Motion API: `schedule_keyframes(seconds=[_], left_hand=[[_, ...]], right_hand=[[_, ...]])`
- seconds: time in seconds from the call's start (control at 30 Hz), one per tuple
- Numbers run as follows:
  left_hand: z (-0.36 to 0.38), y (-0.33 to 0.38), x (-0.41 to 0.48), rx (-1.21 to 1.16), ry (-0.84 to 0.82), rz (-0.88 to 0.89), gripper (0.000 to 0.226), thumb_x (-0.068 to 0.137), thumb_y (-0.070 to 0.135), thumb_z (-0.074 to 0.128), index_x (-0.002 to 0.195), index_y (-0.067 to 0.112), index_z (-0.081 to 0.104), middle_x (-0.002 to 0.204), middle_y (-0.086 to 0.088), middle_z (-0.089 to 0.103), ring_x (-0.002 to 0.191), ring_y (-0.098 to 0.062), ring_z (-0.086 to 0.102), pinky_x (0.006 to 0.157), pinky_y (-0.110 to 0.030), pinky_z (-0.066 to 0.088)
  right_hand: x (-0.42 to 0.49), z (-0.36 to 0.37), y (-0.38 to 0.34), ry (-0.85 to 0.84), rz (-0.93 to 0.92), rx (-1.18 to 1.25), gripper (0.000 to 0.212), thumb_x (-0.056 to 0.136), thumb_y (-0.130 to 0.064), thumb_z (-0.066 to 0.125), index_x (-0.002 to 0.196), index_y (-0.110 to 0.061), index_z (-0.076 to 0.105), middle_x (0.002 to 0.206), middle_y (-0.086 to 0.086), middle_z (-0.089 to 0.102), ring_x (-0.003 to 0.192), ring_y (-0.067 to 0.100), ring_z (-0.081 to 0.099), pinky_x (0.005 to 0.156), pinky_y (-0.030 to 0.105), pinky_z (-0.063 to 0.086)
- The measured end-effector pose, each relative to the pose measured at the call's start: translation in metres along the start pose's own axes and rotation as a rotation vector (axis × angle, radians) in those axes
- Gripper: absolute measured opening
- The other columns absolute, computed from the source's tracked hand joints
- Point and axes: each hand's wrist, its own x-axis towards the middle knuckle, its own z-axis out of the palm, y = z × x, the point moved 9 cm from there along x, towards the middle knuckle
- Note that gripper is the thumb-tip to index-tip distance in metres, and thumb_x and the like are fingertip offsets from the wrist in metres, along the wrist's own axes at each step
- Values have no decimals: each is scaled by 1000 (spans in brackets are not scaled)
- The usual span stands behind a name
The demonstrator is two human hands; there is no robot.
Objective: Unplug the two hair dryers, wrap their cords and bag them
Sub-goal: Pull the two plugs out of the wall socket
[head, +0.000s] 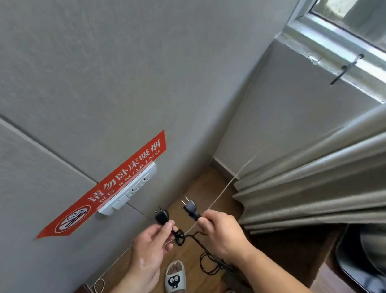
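Red no-smoking sign on grey wall, white socket panel just beside it. Left hand pinches first black plug, prongs toward wall, near panel, apart from it. Right hand grasps cord just behind second plug. Black cords hang looped below hands, over wooden floor. Beige curtain at right.

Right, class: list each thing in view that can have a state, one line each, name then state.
Left plug: unplugged, pinched by left hand.
Right plug: unplugged, held by right hand.
Socket: no plug in it.
Cords: loose, not wrapped.
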Motion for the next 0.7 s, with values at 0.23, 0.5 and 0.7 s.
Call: schedule_keyframes(seconds=[0.23, 0.5, 0.7], left_hand=[[67, 4, -27, 267, -234, 77, 20, 94, 11, 66, 87, 23, 82, 91, -8, 78, 85, -20, 67, 73, -35, 50], [155, 28, -81, 575, -433, 297, 14, 82, 35, 78, 94, 44, 79, 87, 8, 79, 88, -16, 75, 88, -45, 59], [236, 6, -132, 594, -679, 175, 6, 83, 24, 77, 81, 24, 82, 84, -8, 79, 85, -27, 75, 80, -39, 57]], right_hand=[[-66, -43, 35, 190, 77, 169, 20, 102, -33, 53, 83, -28, 59, 77, -8, 62, 75, 7, 57, 71, 31, 47], [-141, -88, 46, 495, 87, 344, 19, 98, -31, 60, 112, -28, 72, 102, -13, 69, 96, 2, 63, 87, 23, 52], [-203, -124, 77, 774, 154, 404, 18, 94, -27, 60, 102, -22, 75, 95, -7, 70, 90, 5, 63, 83, 21, 49]])
